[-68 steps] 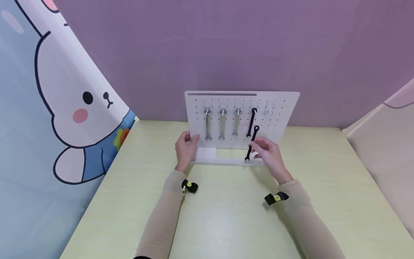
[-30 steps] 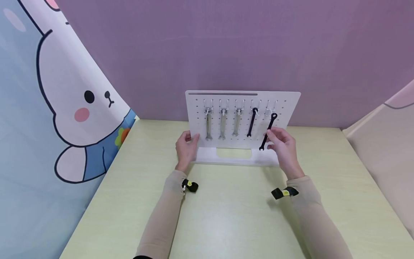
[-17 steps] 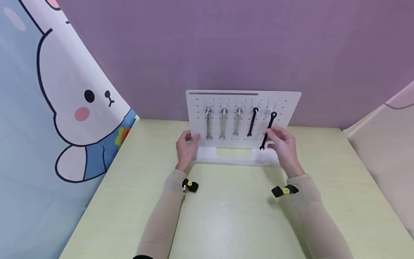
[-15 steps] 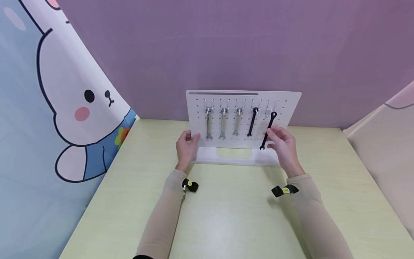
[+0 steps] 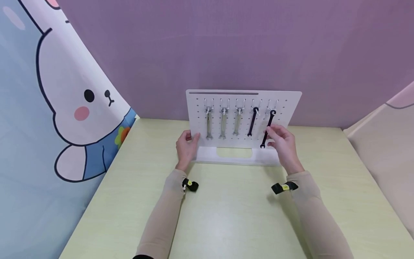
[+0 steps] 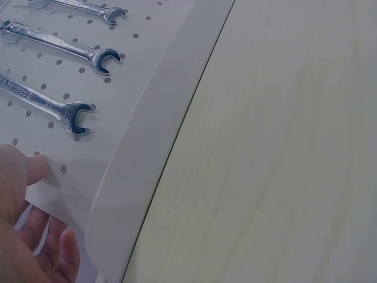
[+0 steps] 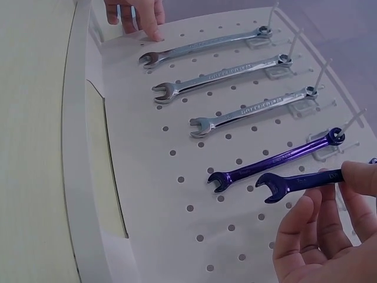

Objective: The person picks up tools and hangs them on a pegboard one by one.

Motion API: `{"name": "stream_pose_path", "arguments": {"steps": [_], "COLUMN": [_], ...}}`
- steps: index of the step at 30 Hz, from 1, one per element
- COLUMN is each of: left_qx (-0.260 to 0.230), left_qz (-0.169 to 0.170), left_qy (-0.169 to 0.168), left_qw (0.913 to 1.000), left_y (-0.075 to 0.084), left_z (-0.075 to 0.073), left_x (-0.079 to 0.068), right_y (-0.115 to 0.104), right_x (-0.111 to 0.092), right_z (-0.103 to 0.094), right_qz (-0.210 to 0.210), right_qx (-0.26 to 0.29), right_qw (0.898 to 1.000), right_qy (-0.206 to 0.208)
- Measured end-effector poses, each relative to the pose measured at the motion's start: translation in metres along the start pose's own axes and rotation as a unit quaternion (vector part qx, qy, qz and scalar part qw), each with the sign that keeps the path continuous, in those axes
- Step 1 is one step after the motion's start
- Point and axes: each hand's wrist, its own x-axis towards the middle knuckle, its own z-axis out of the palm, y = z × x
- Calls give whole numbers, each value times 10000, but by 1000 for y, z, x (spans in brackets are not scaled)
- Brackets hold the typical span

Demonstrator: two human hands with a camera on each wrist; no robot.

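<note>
A white pegboard stand (image 5: 226, 143) stands on the table. My left hand (image 5: 185, 149) grips its left edge, thumb on the front face and fingers behind. In my right hand (image 5: 285, 146), thumb and fingers pinch a dark purple combination wrench (image 7: 303, 181) by its shaft, open end down. Its ring end overlaps the rightmost hook (image 5: 271, 108) in the head view; in the right wrist view that end is mostly hidden by the thumb. Just left hangs another purple wrench (image 7: 283, 158). Beyond it hang three silver wrenches, one of them the nearest silver wrench (image 7: 250, 111).
The pale wood table (image 5: 223, 208) spreads in front of the stand. A purple backdrop (image 5: 239, 46) rises behind it. At the left hangs a cloth with a cartoon rabbit (image 5: 74, 100); a pale cloth (image 5: 385, 154) is at the right.
My right hand has carried the wrench rightward and up from in front of the hanging purple wrench to the rightmost hook. Lately it has edged slightly closer to that hook. My left hand stays put.
</note>
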Motion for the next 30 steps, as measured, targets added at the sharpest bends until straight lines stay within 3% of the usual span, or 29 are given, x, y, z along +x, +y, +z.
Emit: {"name": "stream_pose_path", "arguments": {"steps": [30], "left_qx": [9], "left_qz": [56], "left_qy": [1], "left_qw": [10000], "left_y": [-4], "left_z": [2], "left_x": [1], "right_y": [4], "right_x": [15], "right_z": [-5], "right_qz": [179], "right_qx": [-32], "right_qw": [9998], "right_qy": [113]}}
